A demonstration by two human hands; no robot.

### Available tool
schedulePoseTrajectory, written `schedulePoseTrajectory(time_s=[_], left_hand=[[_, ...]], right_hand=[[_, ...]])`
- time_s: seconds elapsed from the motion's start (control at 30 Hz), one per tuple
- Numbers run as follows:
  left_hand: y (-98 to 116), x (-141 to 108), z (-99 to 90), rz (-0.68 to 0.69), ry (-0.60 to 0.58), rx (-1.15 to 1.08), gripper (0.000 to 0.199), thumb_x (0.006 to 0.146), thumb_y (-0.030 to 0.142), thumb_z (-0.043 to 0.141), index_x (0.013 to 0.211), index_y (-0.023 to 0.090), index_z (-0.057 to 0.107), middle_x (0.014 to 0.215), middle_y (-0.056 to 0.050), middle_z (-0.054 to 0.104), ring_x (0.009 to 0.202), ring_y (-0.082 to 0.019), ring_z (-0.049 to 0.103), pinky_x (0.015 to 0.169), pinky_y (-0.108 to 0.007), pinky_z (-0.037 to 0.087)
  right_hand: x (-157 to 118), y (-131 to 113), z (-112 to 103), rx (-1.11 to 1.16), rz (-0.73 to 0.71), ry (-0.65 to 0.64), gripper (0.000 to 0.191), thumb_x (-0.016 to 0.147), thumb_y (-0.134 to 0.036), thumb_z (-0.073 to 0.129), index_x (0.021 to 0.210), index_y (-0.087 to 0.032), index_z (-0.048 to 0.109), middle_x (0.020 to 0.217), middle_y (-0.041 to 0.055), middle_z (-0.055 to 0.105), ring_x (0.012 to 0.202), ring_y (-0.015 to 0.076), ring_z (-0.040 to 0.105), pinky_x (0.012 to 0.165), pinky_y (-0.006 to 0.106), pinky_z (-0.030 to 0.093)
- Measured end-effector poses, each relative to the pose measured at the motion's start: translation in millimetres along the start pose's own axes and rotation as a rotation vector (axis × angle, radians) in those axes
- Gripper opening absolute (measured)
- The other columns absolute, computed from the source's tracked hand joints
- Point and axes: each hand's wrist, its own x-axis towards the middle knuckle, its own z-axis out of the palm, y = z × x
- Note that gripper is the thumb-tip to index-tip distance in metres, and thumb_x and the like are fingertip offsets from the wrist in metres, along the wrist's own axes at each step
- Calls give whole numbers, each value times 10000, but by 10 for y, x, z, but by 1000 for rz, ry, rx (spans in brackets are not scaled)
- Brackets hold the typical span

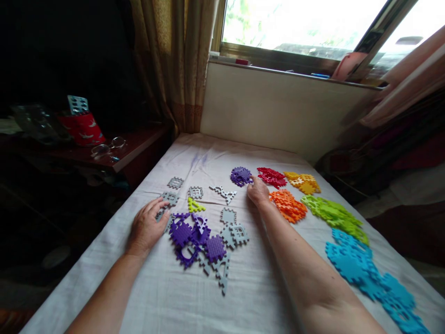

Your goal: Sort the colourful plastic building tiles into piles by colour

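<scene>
Flat toothed plastic puzzle pieces lie on a white cloth (194, 297). My left hand (146, 227) rests fingers down on a grey piece (162, 214) at the left of a mixed purple and grey cluster (201, 241). My right hand (257, 191) reaches far forward, its fingertips touching the purple pile (240, 176); whether it grips a piece I cannot tell. A small lime piece (194, 205) lies between the hands. Loose grey pieces (195, 192) sit beyond it.
Sorted piles run along the right: red (271, 176), yellow-orange (303, 182), orange (288, 205), lime green (333, 215), blue (368, 273). A dark side table (135, 146) with eyeglasses (108, 146) and a red pouch (82, 127) stands at left. Wall and window lie ahead.
</scene>
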Motion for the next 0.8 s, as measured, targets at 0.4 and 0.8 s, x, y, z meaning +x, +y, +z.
schedulePoseTrajectory(time_s=[0.4, 0.8], left_hand=[[34, -4, 16, 45, -6, 58, 336, 835, 395, 515, 1057, 235, 709, 1265, -97, 671, 1197, -284, 600, 1064, -449, 457], [4, 9, 30, 44, -2, 45, 345, 822, 389, 510, 1047, 229, 716, 1242, -92, 681, 1171, -269, 616, 1048, -420, 476]], right_hand=[[-1203, -800, -343, 225, -553, -278, 265, 851, -421, 650, 1046, -272, 749, 1041, 47, 736, 983, 215, 664, 891, 325, 494], [-1160, -744, -236, 266, -472, -248, 407, 770, -187, 672, 1173, -248, 678, 1137, 60, 663, 924, 177, 660, 855, 291, 509]])
